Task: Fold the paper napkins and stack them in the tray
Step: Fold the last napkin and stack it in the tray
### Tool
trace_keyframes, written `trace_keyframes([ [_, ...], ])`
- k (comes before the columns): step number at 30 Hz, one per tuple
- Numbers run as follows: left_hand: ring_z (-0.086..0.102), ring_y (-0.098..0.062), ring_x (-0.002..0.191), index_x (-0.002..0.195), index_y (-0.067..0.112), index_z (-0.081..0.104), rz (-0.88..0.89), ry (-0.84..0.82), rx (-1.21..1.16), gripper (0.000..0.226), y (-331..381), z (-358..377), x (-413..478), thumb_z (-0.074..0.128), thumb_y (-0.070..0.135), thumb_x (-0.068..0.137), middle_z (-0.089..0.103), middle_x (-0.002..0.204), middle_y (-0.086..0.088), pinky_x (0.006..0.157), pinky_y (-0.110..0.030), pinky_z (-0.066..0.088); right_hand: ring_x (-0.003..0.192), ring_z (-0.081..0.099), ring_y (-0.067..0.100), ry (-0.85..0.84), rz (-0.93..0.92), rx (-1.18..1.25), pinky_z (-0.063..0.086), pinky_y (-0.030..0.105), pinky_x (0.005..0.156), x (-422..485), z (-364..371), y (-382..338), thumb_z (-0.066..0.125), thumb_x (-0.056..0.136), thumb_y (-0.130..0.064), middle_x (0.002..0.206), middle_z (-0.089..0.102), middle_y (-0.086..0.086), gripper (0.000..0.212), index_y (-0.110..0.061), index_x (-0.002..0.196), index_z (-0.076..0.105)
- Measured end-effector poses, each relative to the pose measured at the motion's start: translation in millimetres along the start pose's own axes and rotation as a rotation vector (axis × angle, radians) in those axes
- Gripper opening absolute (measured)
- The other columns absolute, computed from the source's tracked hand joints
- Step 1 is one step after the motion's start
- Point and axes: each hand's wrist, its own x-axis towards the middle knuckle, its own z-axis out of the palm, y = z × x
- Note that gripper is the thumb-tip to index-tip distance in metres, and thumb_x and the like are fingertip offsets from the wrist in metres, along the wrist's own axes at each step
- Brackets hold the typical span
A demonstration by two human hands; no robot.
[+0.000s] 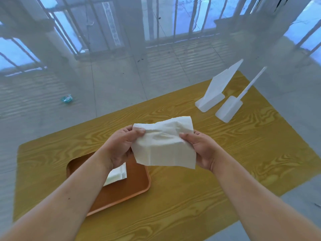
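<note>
White napkin (165,146) at centre; orange tray (121,192) lower left holding a white folded napkin (117,174); yellow wood-grain counter (234,153); white plastic stands (215,91) upper right; pale grey tiled floor (104,87).

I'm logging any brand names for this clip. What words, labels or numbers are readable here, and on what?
None can be read.
Napkin held in both hands: plain white, no print.
Folded napkins in the orange tray: plain.
Two white stands on the yellow table: blank.
Crumpled blue wrapper on the floor: too small to read.
</note>
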Motion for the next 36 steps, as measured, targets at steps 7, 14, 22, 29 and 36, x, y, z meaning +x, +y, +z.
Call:
trace_keyframes([
  [7,0.065,-0.035,0.094,0.115,0.008,0.077,0.049,0.167,0.193,0.027,-4,-28,-17,0.052,0.004,0.106,0.075,0.118,-0.027,0.089,-0.061,0.050,0.119,0.070,0.038,0.032,-0.088,-0.103,0.051,0.060,0.106,3,13,-1,0.054,0.105,-0.004,0.128,0.074,0.019,0.029,-0.011,0.124,0.075],
  [14,0.068,-0.028,0.095,0.106,-0.005,0.073,0.074,0.153,0.197,0.066,2,-41,-23,0.050,0.054,0.087,0.079,0.107,-0.013,0.087,-0.044,0.052,0.109,0.072,0.023,-0.077,-0.144,-0.533,0.057,0.034,0.092,-7,12,-3,0.051,0.082,-0.005,0.118,0.080,0.005,0.042,-0.014,0.107,0.084],
  [22,0.070,-0.022,0.090,0.094,0.029,0.083,0.255,0.150,0.479,0.011,13,-31,-16,0.076,0.035,0.088,0.079,0.095,0.004,0.080,-0.036,0.058,0.104,0.068,0.020,-0.045,-0.147,-0.591,0.051,0.032,0.093,-7,8,-1,0.059,0.083,-0.030,0.104,0.080,-0.001,0.031,-0.015,0.094,0.084],
  [29,0.073,-0.014,0.076,0.102,0.041,0.072,0.259,0.040,0.502,0.026,33,-16,-15,0.071,0.023,0.083,0.077,0.086,0.010,0.063,-0.032,0.061,0.110,0.075,0.023,-0.117,-0.085,-0.658,0.053,0.039,0.099,0,38,8,0.079,0.091,-0.016,0.114,0.080,0.007,0.069,-0.027,0.146,0.039],
  [36,0.038,-0.005,0.138,0.145,0.040,0.044,0.467,0.367,1.036,0.075,17,-30,-26,0.070,0.069,0.081,0.042,0.149,0.017,0.109,-0.034,0.034,0.100,0.071,0.016,-0.115,-0.122,-0.467,0.048,0.035,0.094,11,65,20,0.070,0.094,-0.003,0.096,0.078,0.002,0.081,-0.029,0.160,0.031],
])
